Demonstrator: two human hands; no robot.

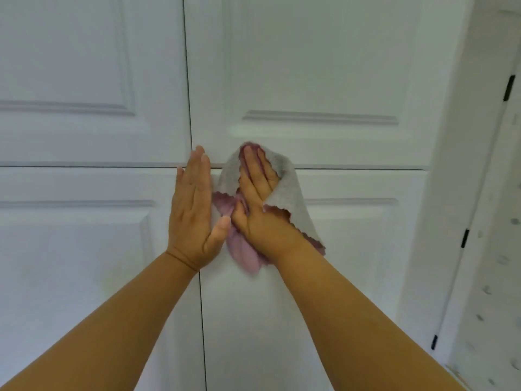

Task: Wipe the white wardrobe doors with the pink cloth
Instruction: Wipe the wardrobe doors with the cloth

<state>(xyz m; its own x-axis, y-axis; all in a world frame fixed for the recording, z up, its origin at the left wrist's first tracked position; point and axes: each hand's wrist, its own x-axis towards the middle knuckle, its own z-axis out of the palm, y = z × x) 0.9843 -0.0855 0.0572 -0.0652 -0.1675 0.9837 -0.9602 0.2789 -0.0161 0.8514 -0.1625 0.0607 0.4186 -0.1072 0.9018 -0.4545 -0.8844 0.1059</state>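
White panelled wardrobe doors (pixel 324 80) fill the view, split by a dark vertical gap and a horizontal gap. My right hand (pixel 258 193) presses a cloth (pixel 290 190), pink on one side and pale grey on the other, flat against the right-hand doors across the horizontal gap; its fingers are straight and the cloth folds over part of the hand. My left hand (pixel 194 210) lies flat on the door with straight fingers, over the vertical gap, right beside the cloth. The lower pink part of the cloth hangs below my right wrist.
A white door frame (pixel 439 221) runs down the right side of the wardrobe. Beyond it stands a white hinged panel (pixel 496 249) with small black hinges and grey spots.
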